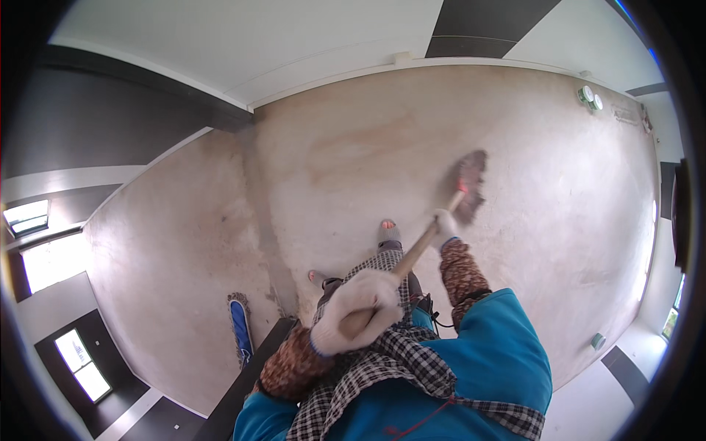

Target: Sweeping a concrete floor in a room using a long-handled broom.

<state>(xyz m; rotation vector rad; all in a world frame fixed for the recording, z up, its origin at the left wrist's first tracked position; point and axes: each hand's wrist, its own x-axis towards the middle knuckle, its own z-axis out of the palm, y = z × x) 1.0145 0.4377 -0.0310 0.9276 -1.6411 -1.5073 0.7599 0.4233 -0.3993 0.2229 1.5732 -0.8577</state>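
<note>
A broom with a pale wooden handle (421,250) runs slantwise in front of my body. Its wide, dark brownish head (473,187), red near the joint, is on the floor ahead of me to the right and blurred by motion. My left hand (358,310), in a white knitted glove, is closed round the upper end of the handle near my waist. Lower down, close to the head, my right hand (445,226) grips the same handle, also gloved in white and slightly blurred.
The bare concrete floor (353,147) is dusty and stained. A blue flat mop (240,327) lies at the left, beside a dark wall end (254,367). Two small green-and-white round containers (590,98) stand far right; another small round item (598,341) sits near right.
</note>
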